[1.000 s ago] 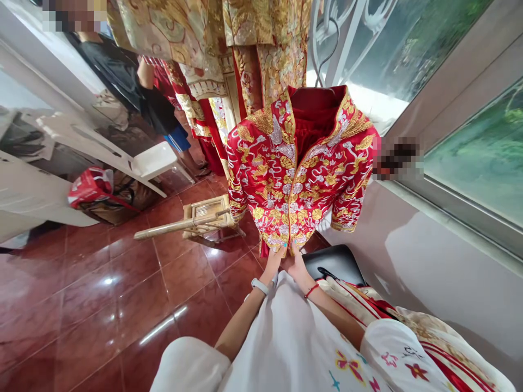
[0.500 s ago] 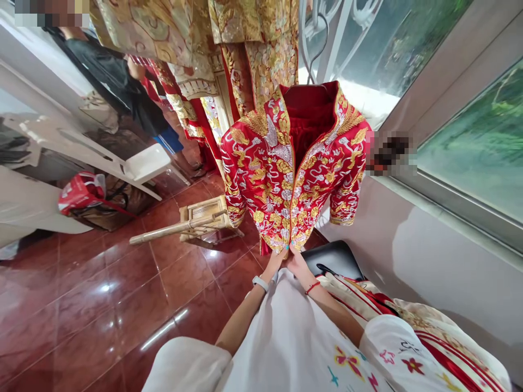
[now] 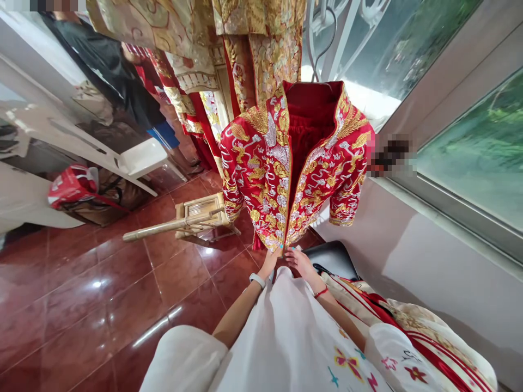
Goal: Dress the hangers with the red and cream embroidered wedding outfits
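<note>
"So, where does the jacket lie from the hands?"

"Straight ahead and above them, as I read the head view; it hangs from a hanger, long axis upright, the front slit running from hem up to collar; the hem is the part nearest me."

"And the hands themselves?"

"Both at the hem, one on either side of the slit; the left hand has its fingertips closed on the panel corner on its side; the right hand touches the other corner with bent fingers, but I cannot tell whether it grips; they are near each other, not touching, and the panels part in a narrow V above them."

"Which is nearer?"

"Neither, I'd judge; they sit about level; a black object lies just beside the right hand; a stool stands well apart to the left."
</note>
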`<state>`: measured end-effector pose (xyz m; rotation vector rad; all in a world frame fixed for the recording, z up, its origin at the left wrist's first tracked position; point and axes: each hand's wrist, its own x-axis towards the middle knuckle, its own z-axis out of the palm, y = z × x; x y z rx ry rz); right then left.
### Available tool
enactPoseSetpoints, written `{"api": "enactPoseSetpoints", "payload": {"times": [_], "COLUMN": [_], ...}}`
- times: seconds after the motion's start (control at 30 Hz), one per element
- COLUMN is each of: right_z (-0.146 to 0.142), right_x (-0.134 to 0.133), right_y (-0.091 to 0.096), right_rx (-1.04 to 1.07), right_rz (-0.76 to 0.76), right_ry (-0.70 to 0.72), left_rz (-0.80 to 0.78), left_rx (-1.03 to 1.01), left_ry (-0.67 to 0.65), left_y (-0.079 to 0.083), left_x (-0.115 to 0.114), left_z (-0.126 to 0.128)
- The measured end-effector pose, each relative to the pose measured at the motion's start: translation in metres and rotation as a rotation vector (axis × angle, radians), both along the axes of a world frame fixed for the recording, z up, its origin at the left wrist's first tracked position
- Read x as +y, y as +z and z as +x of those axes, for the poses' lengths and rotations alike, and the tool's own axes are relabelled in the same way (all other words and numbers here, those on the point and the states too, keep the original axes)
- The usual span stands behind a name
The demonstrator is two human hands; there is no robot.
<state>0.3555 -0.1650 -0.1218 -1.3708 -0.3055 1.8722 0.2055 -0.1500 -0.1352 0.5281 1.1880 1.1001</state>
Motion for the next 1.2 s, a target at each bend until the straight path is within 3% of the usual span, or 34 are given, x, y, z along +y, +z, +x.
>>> {"api": "enactPoseSetpoints", "payload": {"times": [0.37,0.67,0.9,1.2], "right_z": [-0.017,-0.018,-0.016,-0.011], "right_x": [0.023,0.029,0.033,0.064], "right_y": [0.006,0.007,0.017,0.054], "right_rx": [-0.238,-0.338,-0.342,-0.159], "right_rz": [0.226,0.307,0.266,0.115], "right_ry": [0.150,0.151,0.239,0.415], "left_rz": [-0.014,-0.080,-0.103,-0.055], "left_rx": [-0.046,-0.123,-0.168,-0.144], "left_ry": [0.024,-0.043,-0.131,-0.157], "left_y": [-0.009,-0.018,-0.022,-0.021], "left_x": [0.002,0.002,0.003,0.010], "left_z": [-0.003,-0.008,-0.013,-0.011]}}
